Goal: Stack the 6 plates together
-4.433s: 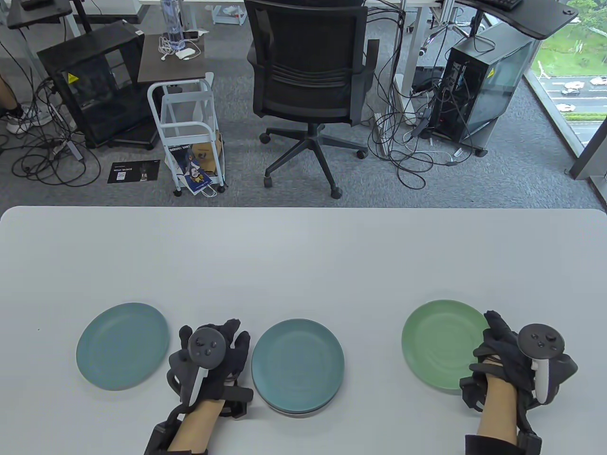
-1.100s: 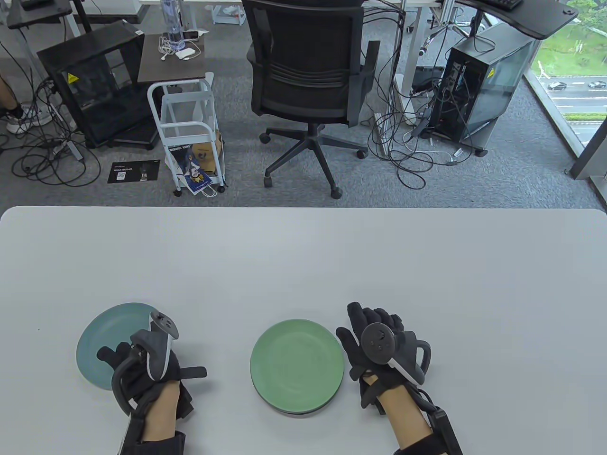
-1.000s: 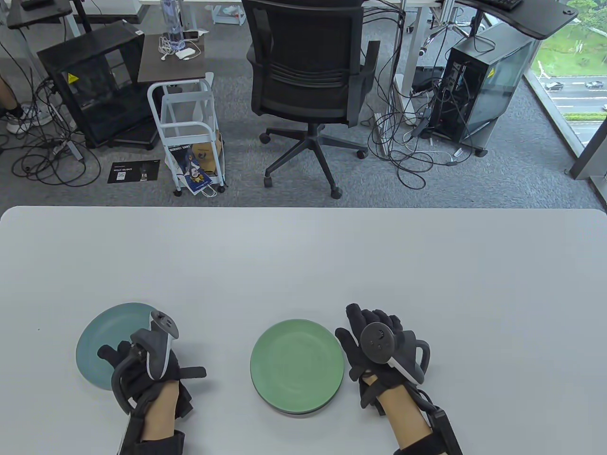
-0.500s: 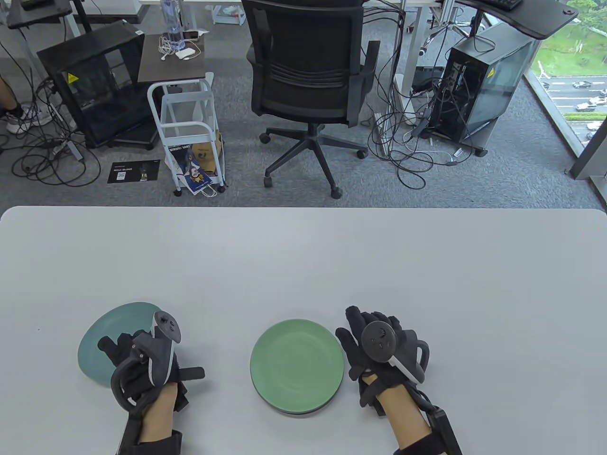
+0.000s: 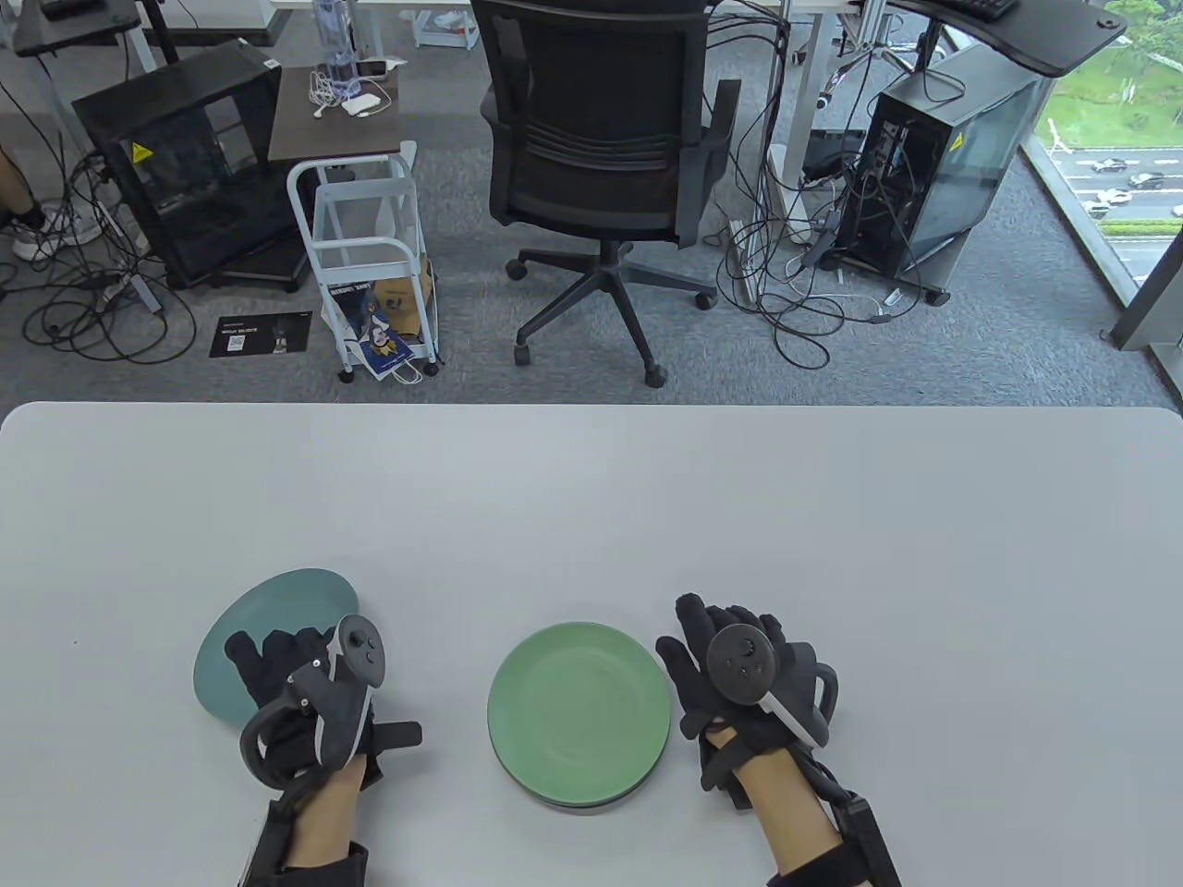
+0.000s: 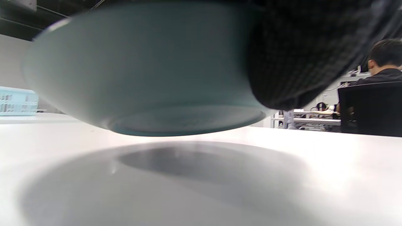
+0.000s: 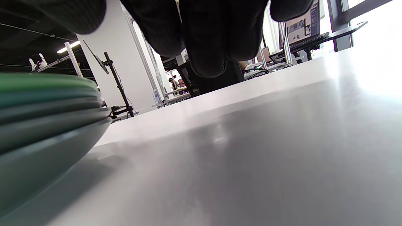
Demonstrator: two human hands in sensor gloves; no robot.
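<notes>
A stack of plates (image 5: 579, 710) with a green plate on top sits at the table's near middle; its edge shows in the right wrist view (image 7: 40, 125). My left hand (image 5: 277, 661) grips a teal plate (image 5: 277, 610) by its near edge and holds it tilted, lifted off the table. In the left wrist view the teal plate (image 6: 141, 72) hangs above its shadow, with a gloved finger (image 6: 301, 53) on it. My right hand (image 5: 716, 647) rests open and empty on the table just right of the stack.
The white table (image 5: 591, 499) stretches far beyond the plates. A black office chair (image 5: 605, 139), a white cart (image 5: 370, 259) and computer cases stand on the floor past the far edge.
My left hand has taken hold of the teal plate, lifted it and moved it right toward the stack. The green plate went onto the stack earlier. The right hand stays still.
</notes>
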